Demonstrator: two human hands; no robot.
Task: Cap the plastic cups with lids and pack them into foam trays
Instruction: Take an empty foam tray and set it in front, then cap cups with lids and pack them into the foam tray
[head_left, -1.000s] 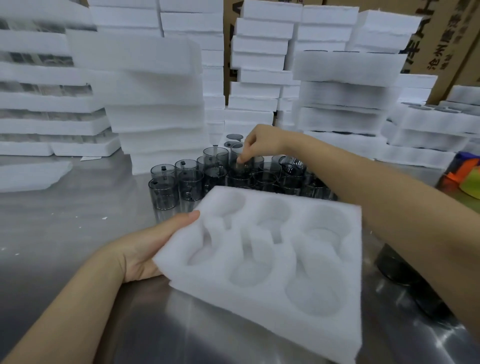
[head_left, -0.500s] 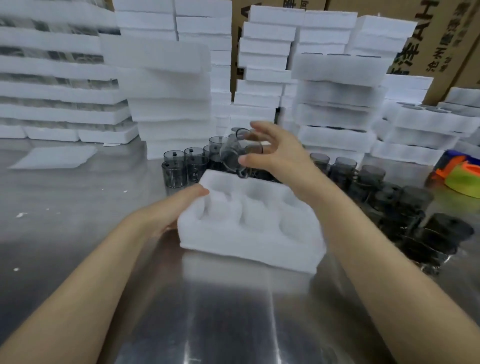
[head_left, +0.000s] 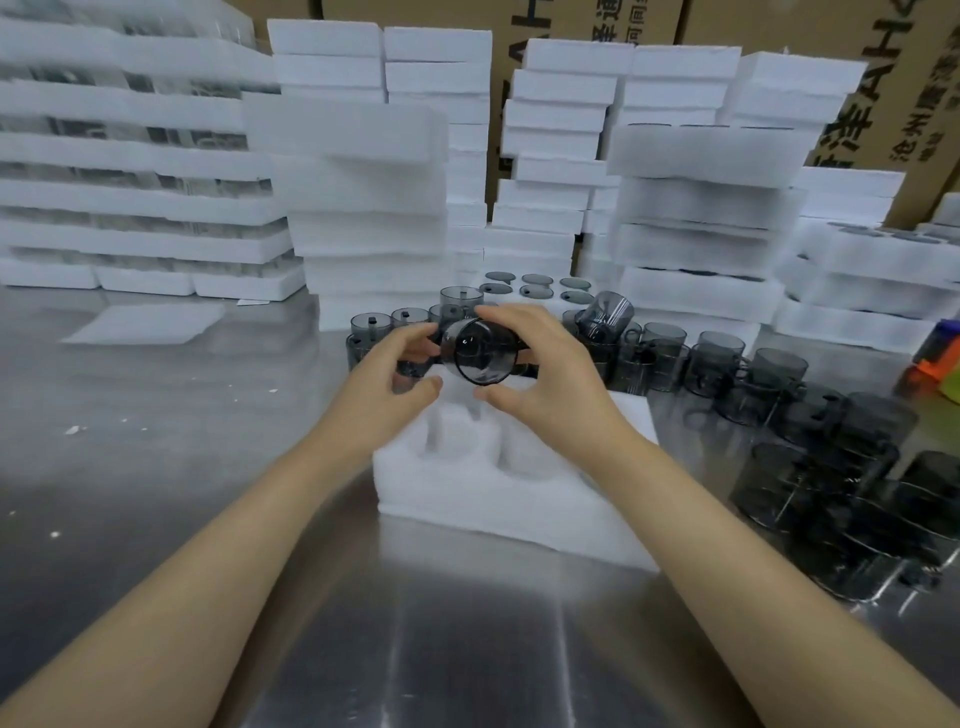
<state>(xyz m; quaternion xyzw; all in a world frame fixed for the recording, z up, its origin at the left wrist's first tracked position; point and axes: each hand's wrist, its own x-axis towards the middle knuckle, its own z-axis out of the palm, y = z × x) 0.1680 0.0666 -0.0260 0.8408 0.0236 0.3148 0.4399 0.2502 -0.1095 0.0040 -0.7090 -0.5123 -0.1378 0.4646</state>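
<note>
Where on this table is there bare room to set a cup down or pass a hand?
Bare steel table lies left of the foam tray, up to the loose foam sheet, and in front of the tray toward the near edge. Crowded: grey cups fill the right side and stand behind the tray; foam stacks wall the back.

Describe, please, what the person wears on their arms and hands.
Nothing worn shows. The left hand and right hand are bare, without gloves or visible rings. The left forearm and right forearm are uncovered down to the picture's lower edge: no sleeve, watch or bracelet is in view.
</note>
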